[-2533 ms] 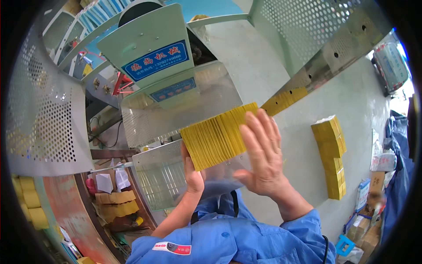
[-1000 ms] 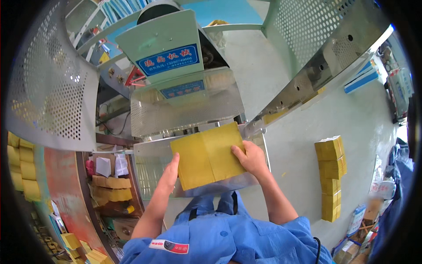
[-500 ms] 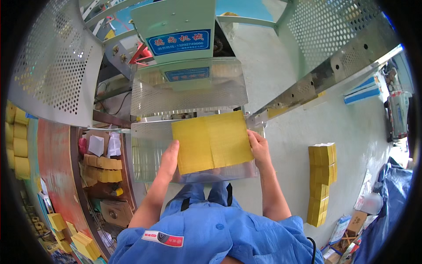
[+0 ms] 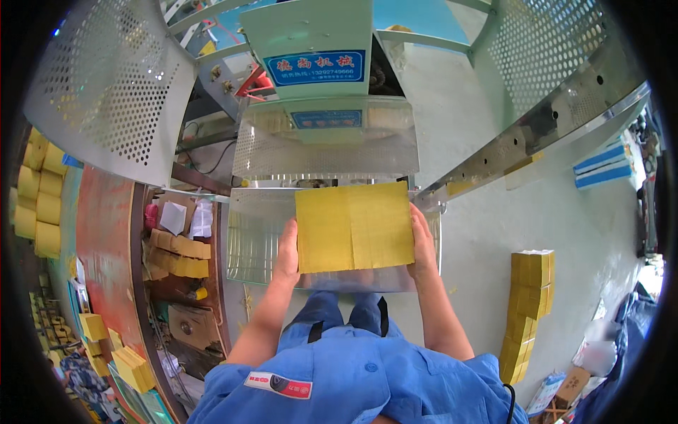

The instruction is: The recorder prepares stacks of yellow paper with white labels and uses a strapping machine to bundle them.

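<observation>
A flat rectangular yellow paper stack [image 4: 354,227], with a crease or seam down its middle, is held level in front of me. My left hand [image 4: 287,253] grips its left edge, and my right hand [image 4: 423,247] grips the right edge. The fingers of both hands are partly hidden beneath and behind the paper. Under it lies the machine's shiny metal tray [image 4: 260,247]. Just beyond stands a clear cover [image 4: 325,150] in front of the pale green machine housing [image 4: 311,28]. How thick the stack is cannot be seen from above.
Perforated metal guards [image 4: 116,106] flank the machine, with a metal rail [image 4: 508,145] on the right. Yellow paper bundles [image 4: 531,290] form a row on the floor at right. A reddish bench [image 4: 106,233] and a shelf with brown paper bundles [image 4: 180,256] stand left.
The yellow paper has straightened from a slight tilt to nearly square, with both hands still on its sides. The whole view has shifted, so the surroundings sit further right.
</observation>
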Available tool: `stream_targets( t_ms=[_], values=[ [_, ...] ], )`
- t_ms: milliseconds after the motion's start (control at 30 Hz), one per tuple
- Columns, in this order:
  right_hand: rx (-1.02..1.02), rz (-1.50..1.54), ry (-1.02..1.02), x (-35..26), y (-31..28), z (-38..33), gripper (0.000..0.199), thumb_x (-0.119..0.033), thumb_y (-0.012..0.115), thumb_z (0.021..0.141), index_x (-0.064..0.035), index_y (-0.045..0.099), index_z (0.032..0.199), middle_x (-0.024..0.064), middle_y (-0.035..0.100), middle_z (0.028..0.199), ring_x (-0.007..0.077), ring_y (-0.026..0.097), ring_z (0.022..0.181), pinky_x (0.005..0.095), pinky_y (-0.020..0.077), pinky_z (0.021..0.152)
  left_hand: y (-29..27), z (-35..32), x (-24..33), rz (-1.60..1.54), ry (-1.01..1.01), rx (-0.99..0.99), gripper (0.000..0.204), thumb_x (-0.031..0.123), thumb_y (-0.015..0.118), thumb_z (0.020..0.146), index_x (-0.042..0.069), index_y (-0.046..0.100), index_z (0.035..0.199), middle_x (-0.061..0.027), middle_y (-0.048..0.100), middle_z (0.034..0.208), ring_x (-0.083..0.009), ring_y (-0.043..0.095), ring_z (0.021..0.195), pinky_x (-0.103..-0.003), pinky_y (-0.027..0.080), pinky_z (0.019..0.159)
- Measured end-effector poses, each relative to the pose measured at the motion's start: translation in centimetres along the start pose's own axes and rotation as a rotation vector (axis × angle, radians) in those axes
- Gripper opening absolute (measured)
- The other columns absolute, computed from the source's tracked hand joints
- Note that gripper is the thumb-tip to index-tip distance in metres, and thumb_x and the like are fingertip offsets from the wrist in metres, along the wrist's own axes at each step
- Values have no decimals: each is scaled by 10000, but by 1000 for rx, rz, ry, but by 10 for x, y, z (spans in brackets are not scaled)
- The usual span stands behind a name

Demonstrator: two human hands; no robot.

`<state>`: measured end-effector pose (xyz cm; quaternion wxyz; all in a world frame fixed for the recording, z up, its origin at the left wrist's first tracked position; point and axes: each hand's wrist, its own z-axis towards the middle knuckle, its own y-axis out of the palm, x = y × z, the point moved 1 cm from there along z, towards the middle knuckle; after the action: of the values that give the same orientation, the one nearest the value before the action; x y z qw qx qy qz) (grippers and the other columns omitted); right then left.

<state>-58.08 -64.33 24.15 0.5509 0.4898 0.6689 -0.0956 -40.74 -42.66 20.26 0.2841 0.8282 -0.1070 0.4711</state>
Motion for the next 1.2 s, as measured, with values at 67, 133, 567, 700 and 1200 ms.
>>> stream_targets(
  t_ms=[67, 133, 567, 700, 1200],
  values=[
    [-20, -1, -8, -2, 1, 1, 442, -264, 398, 1047, -34, 441, 1422, 93, 522, 1373, 186, 512, 1247, 325, 425, 1034, 7, -2, -4, -105, 22, -1, 484, 396, 387, 1051, 39, 492, 1360, -79, 564, 1303, -187, 534, 1184, -334, 415, 1012],
    [-45, 11, 0, 0, -1, 2, 476, -273, 384, 1050, -14, 405, 1448, 106, 488, 1419, 206, 476, 1294, 340, 401, 1066, 14, -3, -4, -211, 39, -8, 489, 392, 389, 1048, 44, 467, 1384, -79, 543, 1336, -195, 515, 1222, -343, 398, 1041],
    [10, -8, -5, -12, 7, 25, 508, -285, 395, 1042, -38, 367, 1485, 102, 443, 1466, 209, 414, 1350, 335, 329, 1120, 49, 37, 10, -183, 70, -70, 508, 358, 469, 1005, 37, 452, 1398, -68, 545, 1330, -172, 494, 1246, -319, 383, 1048],
    [-54, -152, -173, -10, 5, 56, 553, -345, 432, 1012, -87, 372, 1499, 81, 437, 1459, 213, 375, 1362, 344, 280, 1135, 65, 70, 28, -178, 102, -104, 477, 336, 483, 1004, 43, 477, 1380, -60, 555, 1305, -161, 502, 1223, -309, 383, 1036],
    [11, -124, -182, -1, 3, 64, 552, -345, 427, 1020, -88, 366, 1505, 73, 398, 1497, 212, 353, 1378, 336, 277, 1138, 60, 65, 45, -29, 167, -201, 585, 327, 503, 995, 1, 374, 1464, -93, 459, 1438, -192, 408, 1334, -331, 292, 1117]
  ],
)
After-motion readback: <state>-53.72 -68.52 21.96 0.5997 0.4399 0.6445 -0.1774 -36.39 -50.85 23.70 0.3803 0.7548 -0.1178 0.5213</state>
